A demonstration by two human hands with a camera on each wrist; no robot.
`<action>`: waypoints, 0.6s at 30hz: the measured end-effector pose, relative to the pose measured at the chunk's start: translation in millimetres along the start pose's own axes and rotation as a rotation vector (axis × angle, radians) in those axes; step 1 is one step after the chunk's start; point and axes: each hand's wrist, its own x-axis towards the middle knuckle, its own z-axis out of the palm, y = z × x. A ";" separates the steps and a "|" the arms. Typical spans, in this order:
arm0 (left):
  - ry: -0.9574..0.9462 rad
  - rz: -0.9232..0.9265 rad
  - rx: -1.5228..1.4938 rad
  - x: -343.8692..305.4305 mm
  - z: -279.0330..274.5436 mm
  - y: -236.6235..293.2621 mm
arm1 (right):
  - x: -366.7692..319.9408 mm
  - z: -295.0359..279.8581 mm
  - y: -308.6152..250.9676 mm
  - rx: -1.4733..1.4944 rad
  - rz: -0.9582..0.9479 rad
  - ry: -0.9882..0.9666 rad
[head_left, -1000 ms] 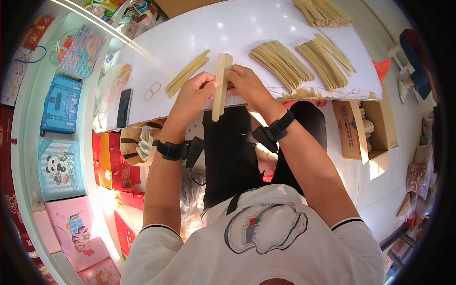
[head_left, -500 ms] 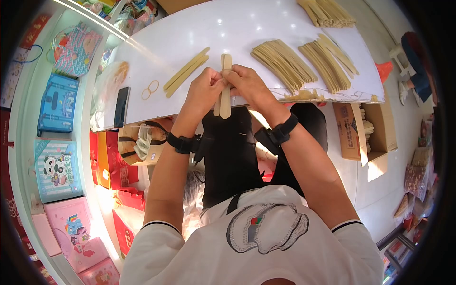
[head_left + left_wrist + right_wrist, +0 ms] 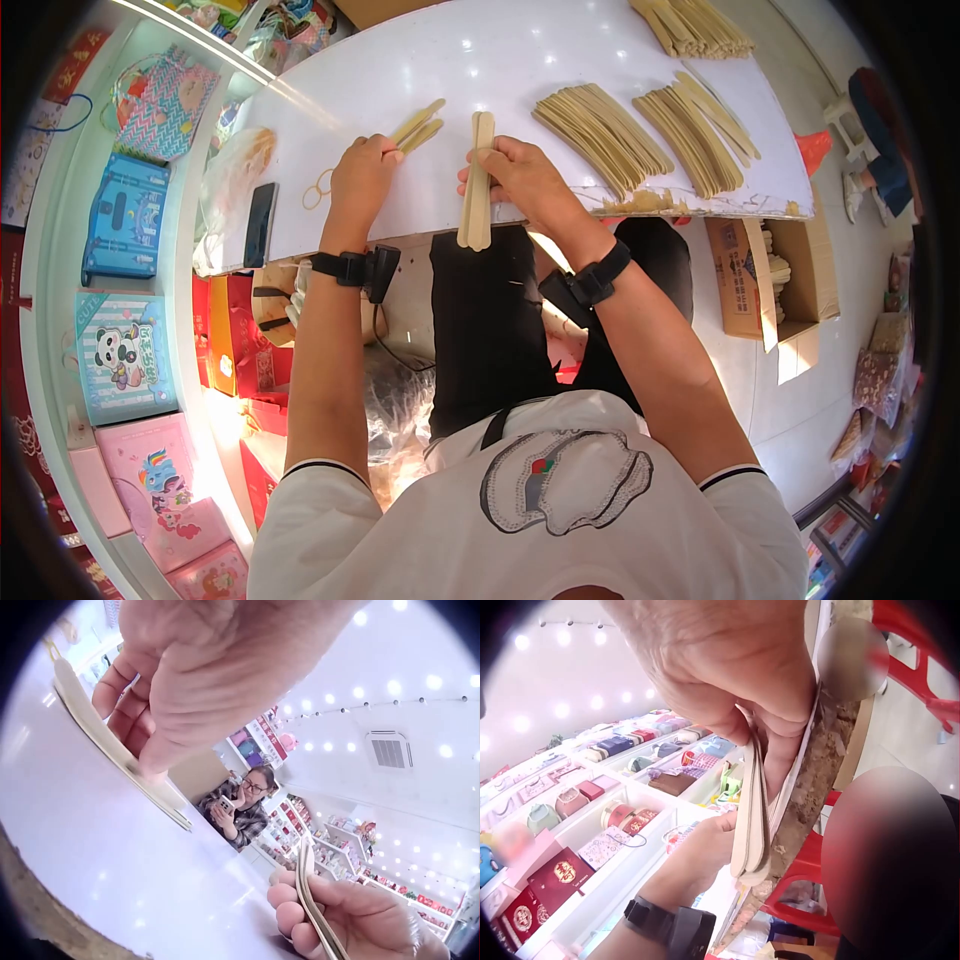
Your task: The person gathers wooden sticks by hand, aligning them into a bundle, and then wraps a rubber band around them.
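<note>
My right hand (image 3: 527,182) grips a few flat wooden sticks (image 3: 475,218) near their middle, thumb on top, above the table's front edge. The right wrist view shows these sticks (image 3: 751,817) stacked, their rounded ends slightly fanned. At the left, my left hand (image 3: 362,178) is at a small group of loose wooden sticks (image 3: 420,122). In the left wrist view its thumb and fingers pinch the sticks (image 3: 101,733) from opposite edges, close over the white tabletop. Two rubber bands (image 3: 312,192) lie beside that hand, partly covered by it.
Fanned rows of wooden sticks (image 3: 603,140) lie on the table's right side, with another row (image 3: 688,140) beside them and a pile (image 3: 693,30) behind. A phone (image 3: 260,225) lies at the left edge. A cardboard box (image 3: 738,280) stands on the floor at right.
Both hands were together on the held sticks, lining them up. The left hand has let go and moved left to the loose sticks; the right hand keeps its hold.
</note>
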 end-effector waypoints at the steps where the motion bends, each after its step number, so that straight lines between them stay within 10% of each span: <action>1: 0.010 -0.003 0.023 0.0 -0.1 -2.7 | 0.4 -0.4 0.3 -0.003 0.001 -0.001; 6: 0.265 0.059 0.150 -5.5 -10.0 3.4 | 1.8 -1.1 2.3 0.013 0.001 0.001; 12: -0.247 -0.296 -0.896 -27.8 -31.3 72.0 | 3.3 -0.6 3.1 0.025 0.003 0.009; 18: -0.251 -0.278 -0.912 -32.1 1.9 92.9 | 6.1 -3.0 11.9 0.116 -0.066 0.061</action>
